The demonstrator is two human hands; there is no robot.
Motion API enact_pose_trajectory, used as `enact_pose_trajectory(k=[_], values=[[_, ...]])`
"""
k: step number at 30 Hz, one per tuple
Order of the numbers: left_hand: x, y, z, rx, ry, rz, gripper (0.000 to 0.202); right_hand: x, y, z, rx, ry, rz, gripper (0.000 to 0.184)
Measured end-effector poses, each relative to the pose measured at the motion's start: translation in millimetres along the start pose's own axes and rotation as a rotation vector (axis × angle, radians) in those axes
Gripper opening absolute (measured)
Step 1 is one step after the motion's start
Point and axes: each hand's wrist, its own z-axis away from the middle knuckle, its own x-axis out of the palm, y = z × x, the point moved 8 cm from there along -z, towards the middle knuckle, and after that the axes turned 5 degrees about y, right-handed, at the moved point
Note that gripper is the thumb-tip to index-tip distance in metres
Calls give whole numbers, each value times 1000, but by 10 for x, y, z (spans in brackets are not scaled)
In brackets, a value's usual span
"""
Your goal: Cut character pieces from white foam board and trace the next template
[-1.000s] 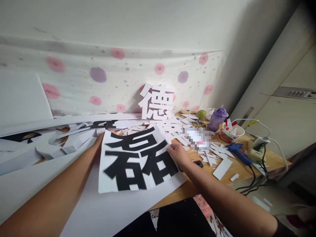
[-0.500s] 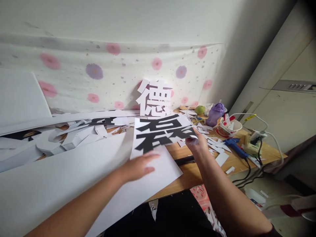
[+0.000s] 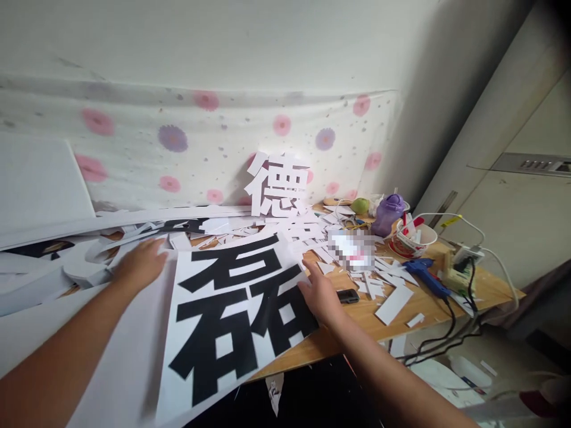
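A white paper sheet printed with a large black character (image 3: 243, 306) lies tilted over the white foam board (image 3: 129, 356) and the table's front edge. My right hand (image 3: 323, 297) has its thumb and fingers closed at the sheet's right edge. To the left of the sheet, my left hand (image 3: 140, 264) is held above the board, fingers stretched out and holding nothing. Behind the sheet, a white cut-out character (image 3: 279, 185) leans against the flowered wall covering.
White offcuts (image 3: 395, 304) litter the wooden table, with curved white strips (image 3: 87, 264) at left. On the right are a blue glue gun (image 3: 428, 278), a tub (image 3: 413, 238), a purple bottle (image 3: 389, 215), a black-handled tool (image 3: 348, 296) and a pixelated bright object (image 3: 351, 248).
The printed sheet has come nearer and spread flatter, showing its whole character. My left hand has moved left, away from it; my right hand has come down and left with the edge.
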Motion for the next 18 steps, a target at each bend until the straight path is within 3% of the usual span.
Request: enact_pose_trajectory(k=[2, 4, 7, 10, 13, 18], values=[[-223, -202, 257, -118, 68, -97, 49, 53, -130, 11, -114, -6, 247, 49], [-267, -158, 662, -130, 47, -165, 50, 121, -221, 21, -180, -32, 434, 44], [-28, 206, 1383, 52, -101, -234, 55, 209, -292, 29, -218, -62, 627, 42], [257, 377, 1967, 85, -199, -306, 63, 267, -322, 37, -235, -75, 701, 39], [404, 378, 2204, 45, -220, -325, 65, 277, -340, 55, -267, -43, 697, 37], [410, 431, 2146, 23, -263, -332, 65, 225, -273, 42, -280, -17, 626, 39]])
